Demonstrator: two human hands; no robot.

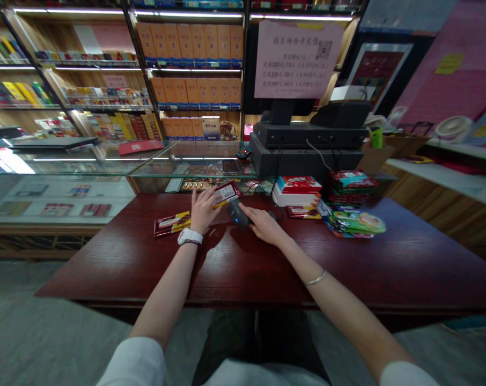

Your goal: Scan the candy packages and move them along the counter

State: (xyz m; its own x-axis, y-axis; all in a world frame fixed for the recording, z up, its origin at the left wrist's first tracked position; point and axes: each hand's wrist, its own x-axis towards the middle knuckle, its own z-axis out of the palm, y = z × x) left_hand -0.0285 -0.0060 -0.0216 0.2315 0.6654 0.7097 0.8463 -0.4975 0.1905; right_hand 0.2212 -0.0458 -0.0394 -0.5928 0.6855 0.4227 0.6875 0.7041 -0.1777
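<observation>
My left hand (205, 210) grips a red and yellow snack packet (227, 194), its barcode label facing up. Close by, my right hand (264, 225) is closed around a dark barcode scanner (237, 214) with a small blue light glowing on it. The scanner's head is right at the packet's lower edge; whether they touch I cannot tell. Left of my left wrist, another red and yellow packet (171, 223) lies on the dark red wooden table (146, 268), partly covered by that hand.
Right of the scanner stand stacked red and white boxes (297, 192), a flat packet (303, 212), a pile of snack bags (352, 187) and green packages (355, 222). Behind them is a cash register (307, 150) with a paper sign (297, 59). A glass display case (194, 155) borders the table's far edge.
</observation>
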